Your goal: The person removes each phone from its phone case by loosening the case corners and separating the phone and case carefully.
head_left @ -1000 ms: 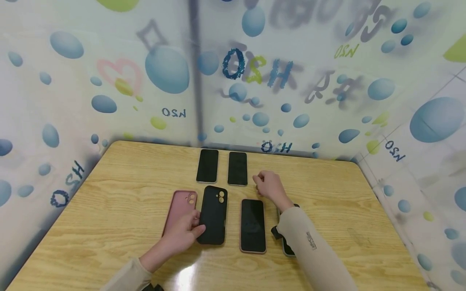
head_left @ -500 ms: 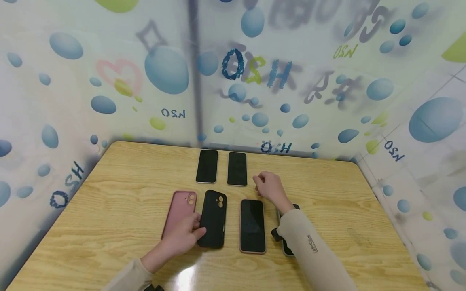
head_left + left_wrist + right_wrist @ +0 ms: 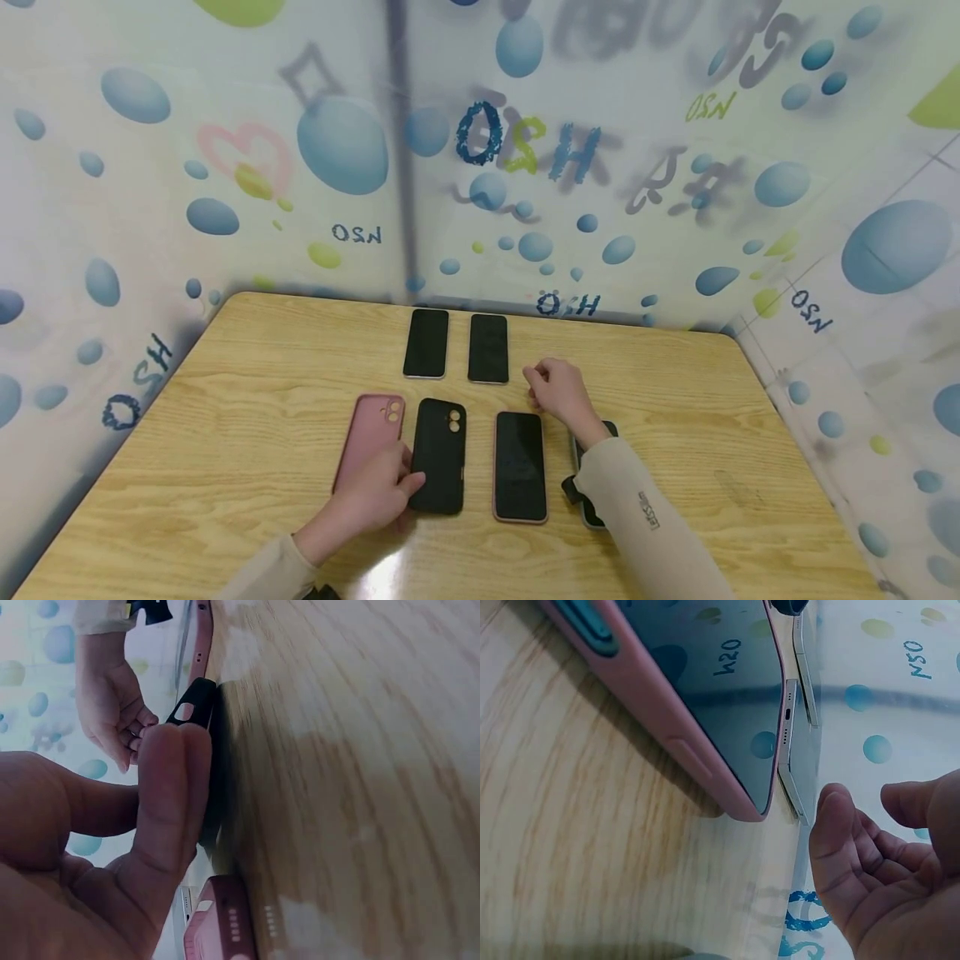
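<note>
**One black phone case [image 3: 438, 467] now lower in the frame, still held at its edge**

Over the last second, the case has shifted a little toward the bottom of the head view, its upper end most of all, while the left hand [image 3: 375, 492] has barely moved. That suggests the case is being laid into the middle row, between the pink phone case [image 3: 371, 425] and the pink-rimmed phone [image 3: 520, 467]. Whether it lies fully flat I cannot tell.

The left hand's grip is narrow, pinching the black case by its left edge and hiding part of the pink case. The right hand [image 3: 558, 390], almost unchanged right of centre, holds nothing; its fingers curl loosely, with a small gap at the thumb. Another phone [image 3: 591, 510] is partly hidden under that forearm's pale sleeve [image 3: 652, 525].

Two bare phones, a left one [image 3: 426, 343] and a right one [image 3: 488, 349], lie above the row with dark screens up. The tabletop [image 3: 705, 400] is pale wood grain, with a bright glare at bottom centre. Behind it, filling the upper frame, hangs a whitish wall covering [image 3: 660, 75] printed with blue and green blobs and mirrored lettering.
</note>
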